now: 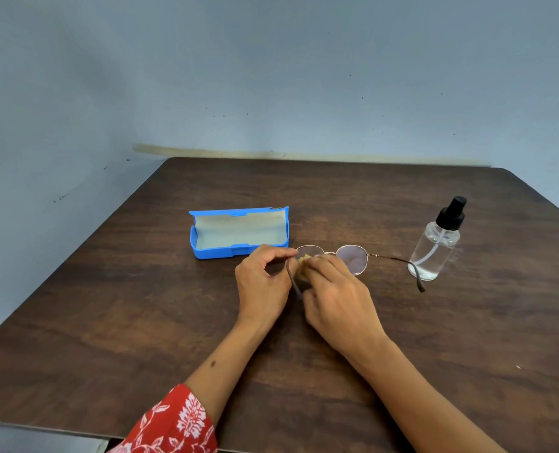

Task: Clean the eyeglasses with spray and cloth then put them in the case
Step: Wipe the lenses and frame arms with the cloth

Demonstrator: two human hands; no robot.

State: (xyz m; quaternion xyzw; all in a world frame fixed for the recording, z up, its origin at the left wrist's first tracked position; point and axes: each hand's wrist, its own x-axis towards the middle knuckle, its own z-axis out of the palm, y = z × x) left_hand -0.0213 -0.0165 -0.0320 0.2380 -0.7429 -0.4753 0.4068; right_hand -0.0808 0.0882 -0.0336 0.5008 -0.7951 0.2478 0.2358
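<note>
Thin metal-framed eyeglasses (352,259) with their temples unfolded are held just above the dark wooden table (141,305). My left hand (263,277) pinches the frame at its left hinge. My right hand (337,297) holds a small yellow cloth (305,257) against the left lens; most of the cloth is hidden under its fingers. The right lens and right temple stick out free toward the spray bottle (436,245). A blue glasses case (239,233) lies open just behind my left hand, with nothing in it.
The clear spray bottle with its black cap stands upright at the right, close to the tip of the right temple. A grey-blue wall runs along the table's far edge. A red patterned sleeve (173,423) covers my left forearm near the front edge.
</note>
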